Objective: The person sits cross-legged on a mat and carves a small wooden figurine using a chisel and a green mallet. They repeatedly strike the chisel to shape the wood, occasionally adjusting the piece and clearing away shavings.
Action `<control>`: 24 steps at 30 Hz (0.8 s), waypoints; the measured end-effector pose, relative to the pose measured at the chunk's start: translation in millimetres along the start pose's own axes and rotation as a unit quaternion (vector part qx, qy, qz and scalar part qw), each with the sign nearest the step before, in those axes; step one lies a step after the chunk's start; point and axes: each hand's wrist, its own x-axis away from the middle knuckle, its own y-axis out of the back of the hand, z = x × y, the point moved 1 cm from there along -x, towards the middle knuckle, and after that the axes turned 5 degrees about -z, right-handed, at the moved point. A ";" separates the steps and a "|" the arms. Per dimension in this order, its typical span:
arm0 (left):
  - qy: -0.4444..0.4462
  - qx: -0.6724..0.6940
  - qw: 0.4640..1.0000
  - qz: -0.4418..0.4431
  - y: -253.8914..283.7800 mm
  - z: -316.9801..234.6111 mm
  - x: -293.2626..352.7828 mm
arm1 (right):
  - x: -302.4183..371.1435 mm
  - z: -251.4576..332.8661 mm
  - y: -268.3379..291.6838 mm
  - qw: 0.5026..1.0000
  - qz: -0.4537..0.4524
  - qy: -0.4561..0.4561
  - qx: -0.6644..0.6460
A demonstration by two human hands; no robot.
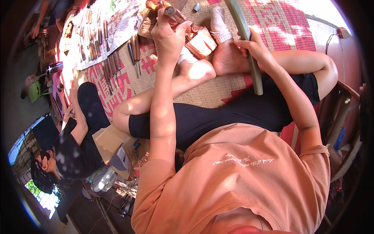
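"What carries all these things?"
"A woven mat (202, 91), tan with red patterns and stripes."
"And what lies on it?"
"A pale sheet (130, 23) at the upper left, bearing scattered tools (92, 50); a second tool group (111, 67) along its lower edge; a small grey-blue object (197, 7) near the top."
"The reddish wooden piece (201, 42)?"
"Between the seated person's feet (228, 58), its underside hidden."

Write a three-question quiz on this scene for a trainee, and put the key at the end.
1. Which hand grips the long greenish bar?
2. True or false: the left hand holds a round brown handle.
3. Choose: the reddish wooden piece is
A) inside a cardboard box
B) close by the person's feet
C) on the person's shoulder

Key: 1. The right hand. 2. True. 3. B.
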 end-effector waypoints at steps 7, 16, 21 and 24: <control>0.078 0.069 0.994 -0.026 4.5 20.5 0.4 | 0.9 2.2 -1.3 1.000 -0.003 -0.001 0.005; 0.162 0.164 0.972 -0.051 8.3 45.6 -1.9 | 0.8 1.1 -0.7 1.000 0.002 0.001 0.001; 0.241 0.279 0.926 -0.077 9.1 52.1 -1.1 | 1.5 3.4 -1.9 1.000 0.003 -0.002 0.002; 0.303 0.306 0.896 -0.104 8.8 51.5 1.3 | -0.6 -0.1 -0.2 1.000 0.010 0.003 0.007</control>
